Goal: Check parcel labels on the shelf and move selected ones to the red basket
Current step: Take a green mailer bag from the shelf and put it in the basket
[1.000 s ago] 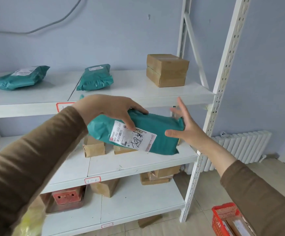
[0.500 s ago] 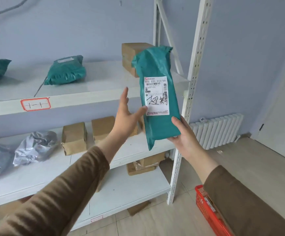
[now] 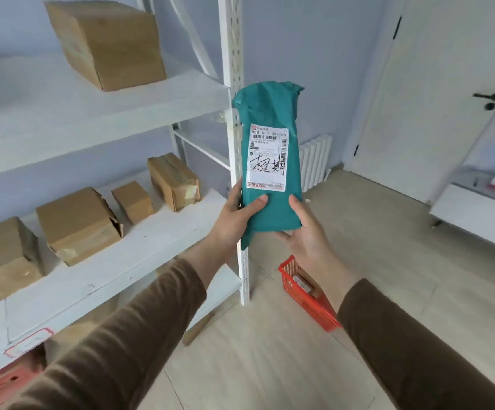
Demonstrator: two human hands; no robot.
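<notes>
A teal plastic parcel (image 3: 269, 110) stands upright in front of me, its white label (image 3: 267, 156) with handwritten black characters facing me. My left hand (image 3: 235, 216) grips its lower left edge, thumb across the front just under the label. My right hand (image 3: 306, 232) holds the lower right edge and supports the bottom. The red basket (image 3: 305, 297) sits on the floor below my right forearm, partly hidden by it, with a parcel inside. The white shelf (image 3: 98, 255) is at my left.
Several brown cardboard boxes (image 3: 77, 223) lie on the middle shelf, and one larger box (image 3: 107, 42) on the top shelf. A white upright post (image 3: 234, 69) stands behind the parcel. A radiator (image 3: 314, 161), a white door (image 3: 435, 99) and a low white cabinet (image 3: 476, 211) are at the right.
The view has swung right and I hold the parcel farther right, past the shelf post. My left hand went from an open touch to gripping the parcel's lower edge.
</notes>
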